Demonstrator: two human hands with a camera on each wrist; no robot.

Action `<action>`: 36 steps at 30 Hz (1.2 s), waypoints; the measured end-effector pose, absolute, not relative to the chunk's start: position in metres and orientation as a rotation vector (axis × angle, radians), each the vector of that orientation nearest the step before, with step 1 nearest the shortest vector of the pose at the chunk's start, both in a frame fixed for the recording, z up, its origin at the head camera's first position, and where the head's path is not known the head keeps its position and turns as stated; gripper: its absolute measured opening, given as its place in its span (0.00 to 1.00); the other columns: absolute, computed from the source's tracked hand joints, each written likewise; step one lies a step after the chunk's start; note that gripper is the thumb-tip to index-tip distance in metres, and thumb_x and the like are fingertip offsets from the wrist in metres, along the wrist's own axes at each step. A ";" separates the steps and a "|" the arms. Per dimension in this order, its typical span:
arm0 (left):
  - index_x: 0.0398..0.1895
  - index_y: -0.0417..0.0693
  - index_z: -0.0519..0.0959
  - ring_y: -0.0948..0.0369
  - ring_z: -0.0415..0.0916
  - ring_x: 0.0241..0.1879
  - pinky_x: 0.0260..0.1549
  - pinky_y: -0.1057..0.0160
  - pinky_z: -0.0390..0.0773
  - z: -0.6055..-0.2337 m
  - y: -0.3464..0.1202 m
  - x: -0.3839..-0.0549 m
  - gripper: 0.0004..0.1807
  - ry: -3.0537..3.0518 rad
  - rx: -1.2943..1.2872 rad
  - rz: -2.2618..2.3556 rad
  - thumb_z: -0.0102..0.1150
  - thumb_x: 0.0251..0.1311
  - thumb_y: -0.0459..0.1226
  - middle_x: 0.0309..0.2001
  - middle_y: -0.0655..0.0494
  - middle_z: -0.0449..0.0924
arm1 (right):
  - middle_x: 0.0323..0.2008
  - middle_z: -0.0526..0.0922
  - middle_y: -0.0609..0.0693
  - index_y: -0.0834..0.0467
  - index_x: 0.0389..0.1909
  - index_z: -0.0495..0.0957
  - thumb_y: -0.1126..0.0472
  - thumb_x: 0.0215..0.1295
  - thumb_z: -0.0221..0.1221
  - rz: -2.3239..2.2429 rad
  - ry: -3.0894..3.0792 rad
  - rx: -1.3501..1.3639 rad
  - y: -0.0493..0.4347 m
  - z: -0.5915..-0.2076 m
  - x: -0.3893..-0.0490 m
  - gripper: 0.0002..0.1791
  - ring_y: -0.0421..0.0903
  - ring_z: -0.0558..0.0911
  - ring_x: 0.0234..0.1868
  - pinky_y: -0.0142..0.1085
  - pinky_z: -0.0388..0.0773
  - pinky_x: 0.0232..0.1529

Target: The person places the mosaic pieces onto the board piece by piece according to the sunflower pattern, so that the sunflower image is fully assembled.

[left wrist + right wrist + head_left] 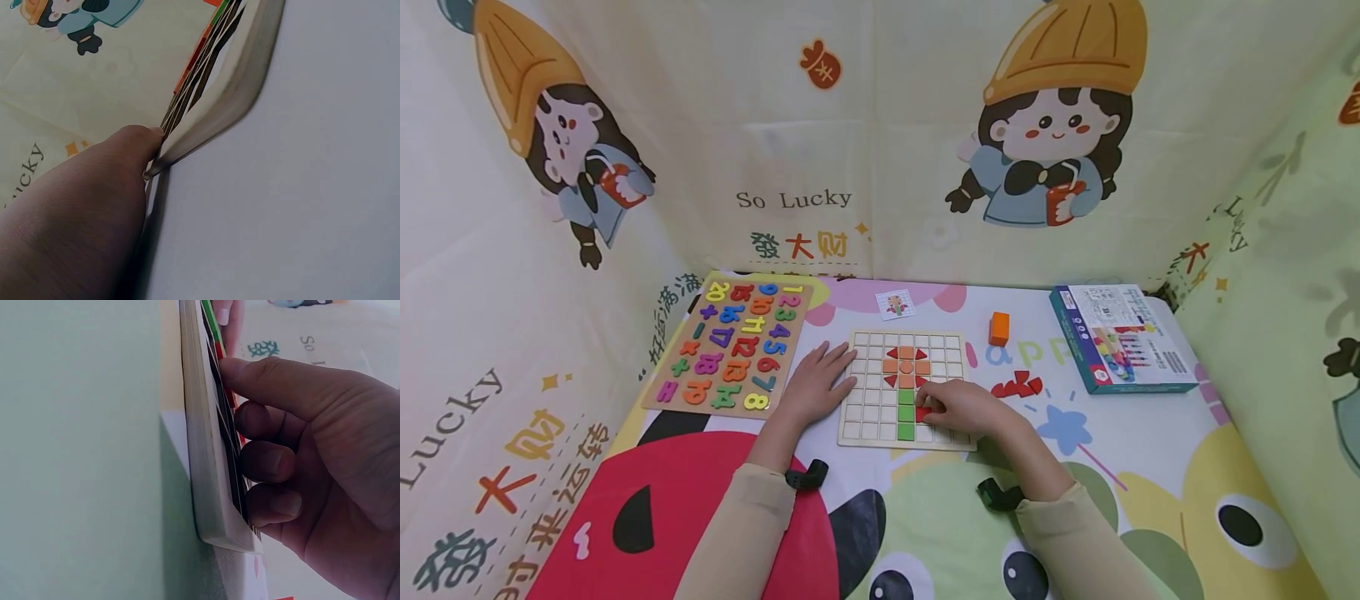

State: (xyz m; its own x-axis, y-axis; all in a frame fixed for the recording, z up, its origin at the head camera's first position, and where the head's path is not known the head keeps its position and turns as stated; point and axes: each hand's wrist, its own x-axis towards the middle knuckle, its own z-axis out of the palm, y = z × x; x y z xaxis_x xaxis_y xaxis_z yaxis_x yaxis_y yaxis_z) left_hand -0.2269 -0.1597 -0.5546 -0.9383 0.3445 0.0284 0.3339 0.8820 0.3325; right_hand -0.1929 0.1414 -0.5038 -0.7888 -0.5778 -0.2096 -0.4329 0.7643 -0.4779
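A wooden grid board (pixel 868 408) lies on the table in the head view. On it, orange tiles (pixel 891 367) and red triangles (pixel 892 353) form a flower shape above a column of green tiles (pixel 906 415). My right hand (pixel 958 408) pinches a red piece (pixel 922 413) at the board, just right of the green column; its fingers hide part of the piece. In the right wrist view, the thumb (pixel 275 378) touches red at the board's surface and the other fingers are curled. My left hand (pixel 815 383) rests at the board's left edge, fingers extended, thumb (pixel 134 147) touching the rim.
Loose red pieces (pixel 1018 385) lie right of the board, with an orange block stack (pixel 999 329) behind them. A small picture card (pixel 896 305) is beyond the board. A number puzzle (pixel 700 400) lies left, a flat box (pixel 1123 337) right.
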 end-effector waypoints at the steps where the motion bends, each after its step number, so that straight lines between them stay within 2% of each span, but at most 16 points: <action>1: 0.76 0.66 0.59 0.51 0.42 0.80 0.78 0.46 0.46 -0.554 -0.160 -0.227 0.34 3.016 0.544 0.526 0.46 0.70 0.59 0.78 0.61 0.54 | 0.27 0.76 0.36 0.43 0.46 0.78 0.50 0.63 0.65 -0.586 2.616 -0.775 0.141 -0.504 -0.193 0.12 0.38 0.74 0.32 0.32 0.74 0.36; 11: 0.76 0.65 0.59 0.51 0.42 0.80 0.77 0.45 0.47 -0.554 -0.159 -0.224 0.34 3.022 0.542 0.531 0.47 0.69 0.59 0.78 0.61 0.55 | 0.27 0.76 0.36 0.42 0.46 0.77 0.49 0.63 0.65 -0.603 2.618 -0.759 0.143 -0.503 -0.191 0.12 0.38 0.75 0.32 0.32 0.75 0.37; 16: 0.76 0.65 0.59 0.50 0.42 0.80 0.77 0.44 0.47 -0.553 -0.159 -0.224 0.34 3.026 0.542 0.529 0.47 0.69 0.59 0.78 0.60 0.55 | 0.26 0.77 0.38 0.42 0.49 0.78 0.49 0.65 0.63 -0.678 2.642 -0.636 0.151 -0.500 -0.192 0.13 0.40 0.76 0.32 0.33 0.75 0.34; 23: 0.76 0.65 0.59 0.51 0.42 0.80 0.77 0.46 0.47 -0.552 -0.159 -0.224 0.34 3.028 0.540 0.517 0.46 0.69 0.59 0.78 0.61 0.55 | 0.29 0.77 0.43 0.44 0.49 0.78 0.52 0.67 0.61 -0.760 2.680 -0.497 0.183 -0.493 -0.195 0.11 0.42 0.75 0.33 0.35 0.75 0.35; 30: 0.76 0.65 0.59 0.51 0.42 0.80 0.77 0.46 0.47 -0.551 -0.158 -0.224 0.34 3.031 0.537 0.512 0.47 0.69 0.60 0.78 0.61 0.55 | 0.31 0.77 0.46 0.47 0.52 0.76 0.54 0.69 0.59 -0.788 2.696 -0.433 0.220 -0.492 -0.197 0.12 0.44 0.74 0.33 0.35 0.75 0.31; 36: 0.76 0.65 0.59 0.51 0.43 0.80 0.77 0.45 0.47 -0.549 -0.157 -0.222 0.34 3.028 0.539 0.522 0.47 0.69 0.59 0.78 0.61 0.56 | 0.33 0.78 0.47 0.47 0.53 0.76 0.54 0.69 0.60 -0.791 2.696 -0.358 0.244 -0.495 -0.199 0.13 0.45 0.75 0.35 0.34 0.77 0.36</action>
